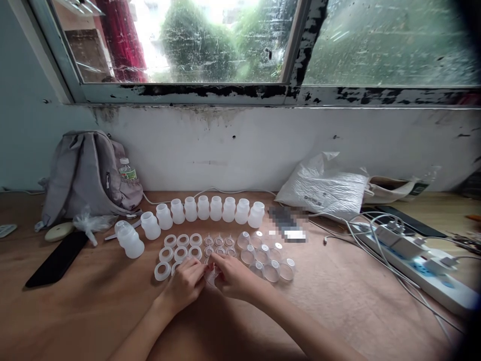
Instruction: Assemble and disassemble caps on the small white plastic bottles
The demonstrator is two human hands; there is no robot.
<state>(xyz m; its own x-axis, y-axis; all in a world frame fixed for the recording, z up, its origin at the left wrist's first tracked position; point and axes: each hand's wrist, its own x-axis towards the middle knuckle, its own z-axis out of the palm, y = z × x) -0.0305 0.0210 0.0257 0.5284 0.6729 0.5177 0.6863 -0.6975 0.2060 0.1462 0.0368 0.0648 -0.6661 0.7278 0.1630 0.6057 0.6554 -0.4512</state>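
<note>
I see the wooden table (pixel 338 311) filling the lower view, under a window (pixel 225 45) with a peeling frame. At the back left a grey backpack (pixel 86 175) leans on the wall with a water bottle (pixel 127 169) in its side pocket. To the right lie a white plastic bag (pixel 325 188) and a power strip (pixel 421 265) with chargers and cables plugged in. A black phone (pixel 56 260) lies at the left near the table edge.

In the middle, a curved row of white bottles (pixel 210 209) stands from left to right, and one more bottle (pixel 130 240) lies tipped beside its left end. In front of the row sit white rings (pixel 180 248) on the left, small clear valves (pixel 219 243) in the centre and clear caps (pixel 268 260) on the right.

My left hand (pixel 186 286) and right hand (pixel 233 276) meet just in front of the valves, fingertips touching. Between them they pinch a small clear piece (pixel 212 275), held just above the table; it is too small and blurred for me to tell which part it is. Both hands are closed around it with fingers curled.
</note>
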